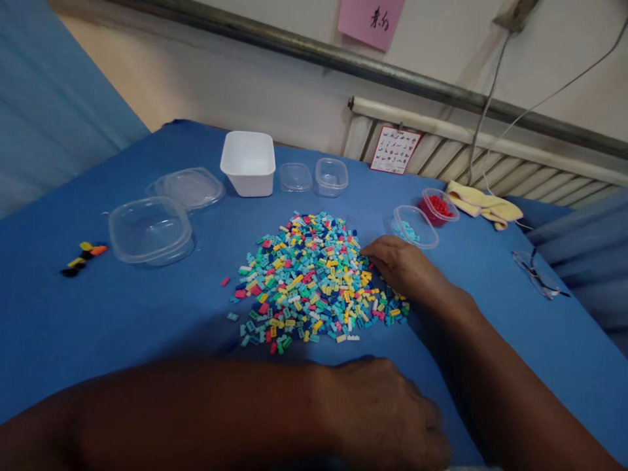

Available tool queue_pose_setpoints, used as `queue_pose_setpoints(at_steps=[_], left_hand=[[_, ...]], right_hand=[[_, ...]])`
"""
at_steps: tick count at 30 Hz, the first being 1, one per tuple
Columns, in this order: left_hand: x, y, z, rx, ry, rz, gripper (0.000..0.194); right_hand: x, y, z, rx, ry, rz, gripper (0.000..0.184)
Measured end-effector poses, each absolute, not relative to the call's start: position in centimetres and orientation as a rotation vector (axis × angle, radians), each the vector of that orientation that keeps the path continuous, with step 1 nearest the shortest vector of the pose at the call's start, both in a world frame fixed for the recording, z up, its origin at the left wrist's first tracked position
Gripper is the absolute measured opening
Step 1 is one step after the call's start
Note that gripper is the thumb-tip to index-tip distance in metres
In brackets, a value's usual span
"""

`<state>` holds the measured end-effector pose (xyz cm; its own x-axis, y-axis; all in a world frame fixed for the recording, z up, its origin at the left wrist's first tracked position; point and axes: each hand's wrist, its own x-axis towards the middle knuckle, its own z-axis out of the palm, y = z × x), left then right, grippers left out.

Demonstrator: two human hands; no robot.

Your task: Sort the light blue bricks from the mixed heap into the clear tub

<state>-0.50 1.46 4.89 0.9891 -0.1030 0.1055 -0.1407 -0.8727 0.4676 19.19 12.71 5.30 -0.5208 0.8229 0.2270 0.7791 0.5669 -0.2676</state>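
Note:
A heap of small toy bricks [309, 281] in blue, teal, yellow, pink, green and white lies spread on the blue cloth. At its right edge, my right hand [400, 261] has its fingers pressed together, the tips touching the bricks. Whatever sits between those fingertips is hidden. My left hand [387, 412] is in front of the heap, close to the bottom edge of the view, curled closed and slightly blurred. Its palm faces away, so I cannot see what it holds, if anything. Just beyond my right hand stands a clear tub [417, 226] with light-blue bricks in it.
Behind the heap stand a white tub [249, 163], a clear lid [296, 176] and a small clear tub [331, 175]. Leftward are a large clear tub [150, 232] and lid [189, 188]. A tub of red bricks [440, 205], yellow cloth [483, 201] and glasses [540, 275] lie right.

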Motion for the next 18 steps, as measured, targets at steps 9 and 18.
queue_pose_setpoints(at_steps=[9, 18], left_hand=[[-0.61, 1.38, 4.59, 2.623, -0.171, 0.184, 0.019], [-0.42, 1.35, 4.77, 2.638, -0.172, 0.163, 0.02]], right_hand=[[19.43, 12.46, 5.53, -1.391, -2.5, 0.208, 0.029], [19.65, 12.0, 5.96, -1.358, -2.546, 0.239, 0.03]])
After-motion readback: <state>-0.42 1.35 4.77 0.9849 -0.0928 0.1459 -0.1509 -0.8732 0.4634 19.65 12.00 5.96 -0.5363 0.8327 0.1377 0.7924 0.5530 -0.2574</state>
